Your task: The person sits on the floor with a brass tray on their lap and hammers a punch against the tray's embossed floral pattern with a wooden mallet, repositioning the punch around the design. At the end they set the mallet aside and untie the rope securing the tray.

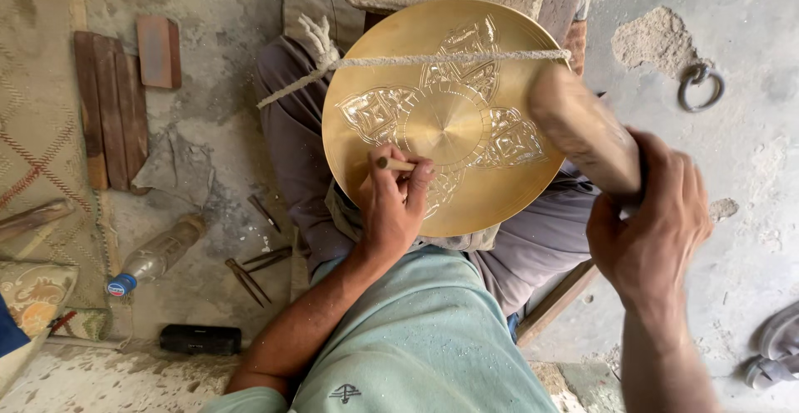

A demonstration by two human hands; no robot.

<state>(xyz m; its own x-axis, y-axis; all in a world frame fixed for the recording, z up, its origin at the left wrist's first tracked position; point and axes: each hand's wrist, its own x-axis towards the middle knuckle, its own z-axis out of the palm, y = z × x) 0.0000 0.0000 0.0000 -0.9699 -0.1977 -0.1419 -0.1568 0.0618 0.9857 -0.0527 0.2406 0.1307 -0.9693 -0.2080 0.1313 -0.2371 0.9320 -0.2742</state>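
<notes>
A round brass plate (466,55) with an engraved flower pattern rests tilted on my lap, tied across its upper part by a white rope (449,59). My left hand (391,201) grips a small chisel (394,163), whose tip touches the plate's lower left engraving. My right hand (649,230) is shut on a wooden mallet (583,130), which is raised over the plate's right edge and blurred.
Wooden slats (112,109) and a small brick-coloured block (158,51) lie on the concrete floor at left. Several loose chisels (254,267), a plastic bottle (154,257) and a black object (200,340) lie near my left leg. A metal ring (699,84) sits at right.
</notes>
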